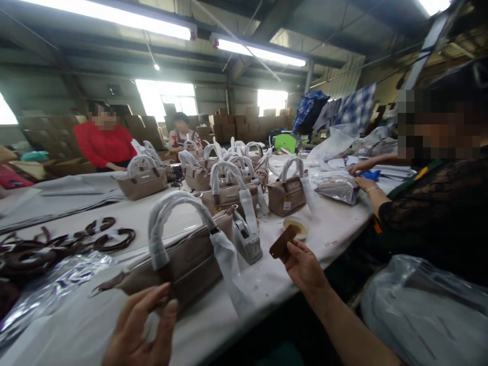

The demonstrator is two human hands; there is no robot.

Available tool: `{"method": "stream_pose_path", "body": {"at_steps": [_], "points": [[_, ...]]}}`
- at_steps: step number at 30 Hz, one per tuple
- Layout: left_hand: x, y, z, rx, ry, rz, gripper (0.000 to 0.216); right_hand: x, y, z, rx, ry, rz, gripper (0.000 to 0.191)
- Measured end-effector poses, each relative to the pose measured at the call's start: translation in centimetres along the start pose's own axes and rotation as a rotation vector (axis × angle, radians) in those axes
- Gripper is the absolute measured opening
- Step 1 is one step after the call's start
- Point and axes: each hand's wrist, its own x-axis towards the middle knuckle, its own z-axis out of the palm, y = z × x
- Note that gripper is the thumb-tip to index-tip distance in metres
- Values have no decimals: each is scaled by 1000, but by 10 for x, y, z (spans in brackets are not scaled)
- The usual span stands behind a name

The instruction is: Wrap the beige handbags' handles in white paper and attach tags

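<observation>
A taupe handbag (186, 256) with white-wrapped handles lies on its side on the white table (95, 325) in front of me. My left hand (143, 328) hovers at the near side of the bag with fingers spread, holding nothing. My right hand (303, 267) pinches a small brown leather tag (282, 242) above the table edge, to the right of the bag. A grey tape dispenser (247, 241) and a roll of tape (295, 226) sit just beyond the tag.
Several more taupe handbags (286, 195) stand upright further along the table. Dark brown straps (76, 241) and a clear plastic sheet (49, 290) lie at left. A person in black (430, 203) works at right; two more people sit at the far end.
</observation>
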Motion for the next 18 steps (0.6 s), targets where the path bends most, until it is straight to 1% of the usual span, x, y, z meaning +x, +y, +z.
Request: {"method": "stream_pose_path", "body": {"at_steps": [1, 2, 3, 4, 6, 7, 9, 10, 11, 12, 14, 16, 18], "points": [[-4, 12, 10, -52, -68, 76, 39, -8, -3, 11, 29, -30, 42, 22], [-8, 24, 19, -127, -162, 125, 43, -17, -4, 23, 40, -61, 81, 21], [-12, 35, 27, -219, -283, 158, 49, -25, -3, 33, 37, -91, 114, 20], [-16, 45, 35, -307, -412, 158, 57, -32, -1, 44, 23, -120, 138, 19], [-24, 58, 47, -455, -615, 46, 67, -45, 8, 62, -18, -172, 155, 18], [-28, 61, 51, -518, -691, -48, 70, -51, 13, 69, -39, -192, 152, 18], [-35, 58, 54, -594, -781, -258, 64, -58, 24, 80, -78, -217, 137, 19], [-38, 53, 53, -609, -789, -344, 56, -60, 29, 84, -102, -219, 130, 19], [-39, 47, 50, -607, -770, -401, 47, -61, 34, 87, -129, -213, 125, 19], [-40, 40, 44, -594, -739, -428, 42, -62, 39, 89, -155, -199, 124, 19], [-39, 26, 26, -567, -660, -423, 41, -63, 46, 93, -187, -163, 134, 20], [-36, 12, 1, -555, -566, -408, 42, -64, 52, 96, -188, -143, 179, 23], [-33, 2, -26, -534, -422, -417, 42, -66, 58, 99, -207, -140, 261, 27]]}}
